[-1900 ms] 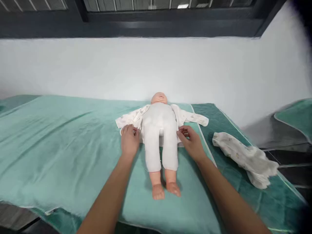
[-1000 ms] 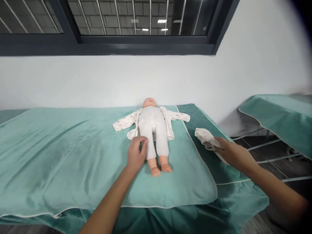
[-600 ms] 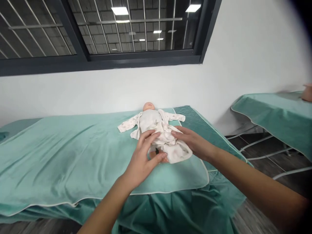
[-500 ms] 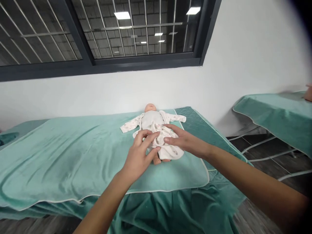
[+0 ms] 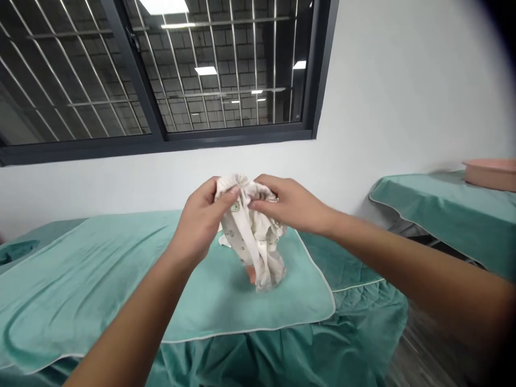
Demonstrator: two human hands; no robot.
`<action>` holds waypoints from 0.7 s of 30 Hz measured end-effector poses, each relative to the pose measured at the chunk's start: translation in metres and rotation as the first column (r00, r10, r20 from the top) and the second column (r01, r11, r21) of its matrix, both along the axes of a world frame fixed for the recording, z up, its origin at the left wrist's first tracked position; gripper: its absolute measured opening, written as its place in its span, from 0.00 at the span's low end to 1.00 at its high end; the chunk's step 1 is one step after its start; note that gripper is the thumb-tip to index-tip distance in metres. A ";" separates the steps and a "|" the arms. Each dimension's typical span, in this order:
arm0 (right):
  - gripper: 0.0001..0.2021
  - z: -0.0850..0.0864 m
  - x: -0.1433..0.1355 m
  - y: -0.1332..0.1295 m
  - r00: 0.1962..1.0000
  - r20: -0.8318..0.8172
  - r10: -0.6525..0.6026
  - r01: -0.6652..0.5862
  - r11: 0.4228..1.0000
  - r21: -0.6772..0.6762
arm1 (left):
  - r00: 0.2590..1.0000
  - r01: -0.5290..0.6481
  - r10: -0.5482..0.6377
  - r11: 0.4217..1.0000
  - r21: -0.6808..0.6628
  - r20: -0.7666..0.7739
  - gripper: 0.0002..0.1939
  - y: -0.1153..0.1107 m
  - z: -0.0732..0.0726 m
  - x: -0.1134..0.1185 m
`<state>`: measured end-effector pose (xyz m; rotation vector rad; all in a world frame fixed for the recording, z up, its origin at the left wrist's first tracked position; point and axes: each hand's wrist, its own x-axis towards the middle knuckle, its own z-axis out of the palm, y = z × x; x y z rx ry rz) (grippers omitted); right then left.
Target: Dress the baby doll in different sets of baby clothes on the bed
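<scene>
In front of me hangs a pair of small white printed baby pants (image 5: 237, 231), bunched at the top and loose below. My left hand (image 5: 199, 215) is closed on the upper left edge of the cloth, thumb in front. On the upper right edge, my right hand (image 5: 292, 201) grips the fabric between thumb and fingers. Behind the pants lies a baby doll, almost wholly hidden; a bit of its foot or leg (image 5: 250, 274) shows below the cloth. A scrap of its white top (image 5: 224, 241) peeks out on the left.
The doll lies on a light green pad (image 5: 133, 252) over a bed with a dark green cover (image 5: 242, 360). A white wall and a barred window (image 5: 226, 70) stand behind. On the right, another green-covered table (image 5: 435, 204) carries a pink basin (image 5: 492, 173).
Both hands have lifted the pants up off the doll's lower body and toward me, and now grip their upper edge. My view has tilted up and turned slightly right.
</scene>
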<state>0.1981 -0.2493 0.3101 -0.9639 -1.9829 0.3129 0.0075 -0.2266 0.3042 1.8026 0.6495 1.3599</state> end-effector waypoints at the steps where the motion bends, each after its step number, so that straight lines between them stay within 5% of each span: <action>1: 0.05 0.010 0.002 -0.002 0.999 -0.037 0.002 -0.003 1.000 -0.013 | 0.998 0.041 -0.040 0.999 -0.014 0.046 0.11 -0.002 0.007 0.000; 7: 0.11 0.048 0.024 -0.008 0.939 -0.327 0.108 -0.157 0.980 -0.126 | 0.971 0.134 -0.130 0.991 -0.006 0.202 0.10 -0.001 0.042 -0.009; 12: 0.18 0.047 0.022 -0.004 0.867 -0.462 0.187 -0.274 0.953 -0.129 | 0.977 0.167 -0.172 0.985 -0.052 -0.123 0.19 -0.004 0.057 -0.012; 15: 0.19 0.034 0.014 -0.001 0.864 -0.457 0.213 -0.304 0.943 -0.136 | 0.941 0.201 -0.222 0.974 -0.107 -0.256 0.19 -0.008 0.050 -0.006; 21: 0.20 -0.009 0.019 0.010 0.907 -0.381 0.182 -0.328 0.871 -0.366 | 0.969 0.217 -0.189 0.959 -0.184 0.159 0.19 0.009 0.007 0.001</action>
